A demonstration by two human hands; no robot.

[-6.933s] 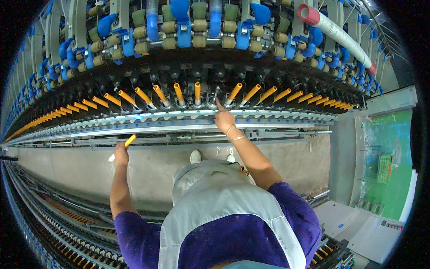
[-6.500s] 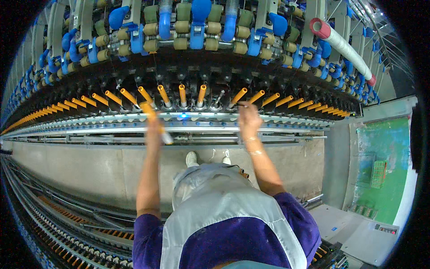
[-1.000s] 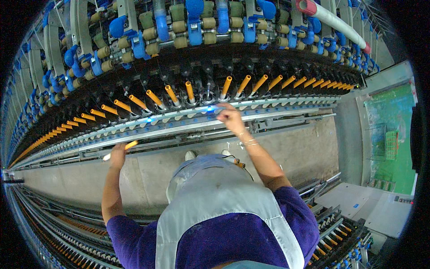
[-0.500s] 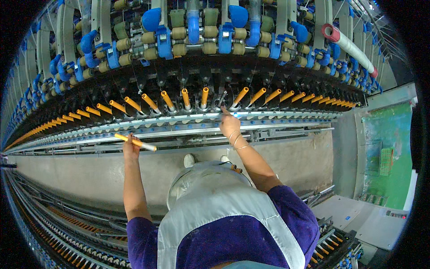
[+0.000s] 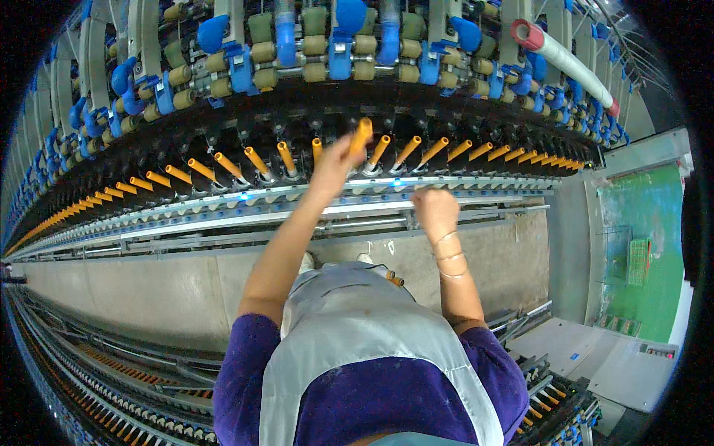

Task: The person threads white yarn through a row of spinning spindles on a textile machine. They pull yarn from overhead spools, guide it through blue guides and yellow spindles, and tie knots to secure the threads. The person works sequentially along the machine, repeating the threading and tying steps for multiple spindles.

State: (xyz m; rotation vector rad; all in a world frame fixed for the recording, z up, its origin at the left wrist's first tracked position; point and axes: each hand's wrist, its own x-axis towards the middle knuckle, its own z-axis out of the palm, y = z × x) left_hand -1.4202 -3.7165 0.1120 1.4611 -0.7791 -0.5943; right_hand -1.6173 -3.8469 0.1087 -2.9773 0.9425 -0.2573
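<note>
My left hand (image 5: 343,160) is up at the spindle row, fingers wrapped round an orange yarn bobbin (image 5: 362,137) that stands in line with the others. The hand covers the bobbin's lower part, so I cannot tell whether it sits fully on its spindle. To its right is a neighbouring orange bobbin (image 5: 380,152), tilted slightly. My right hand (image 5: 436,211) is closed in a fist in front of the metal rail (image 5: 483,186), apart from the bobbins. Whatever it may hold is hidden.
Above the bobbins run drafting rollers (image 5: 315,71) with blue fittings. A white roll with red ends (image 5: 569,65) lies across the machine at upper right. Two bobbins (image 5: 396,279) poke out at my apron (image 5: 349,312). Another spinning frame (image 5: 111,364) stands behind me.
My left hand has swung up and right with its bobbin, from below the rail to the gap in the spindle row. My right hand has drawn back from that gap, rightward, and closed.
</note>
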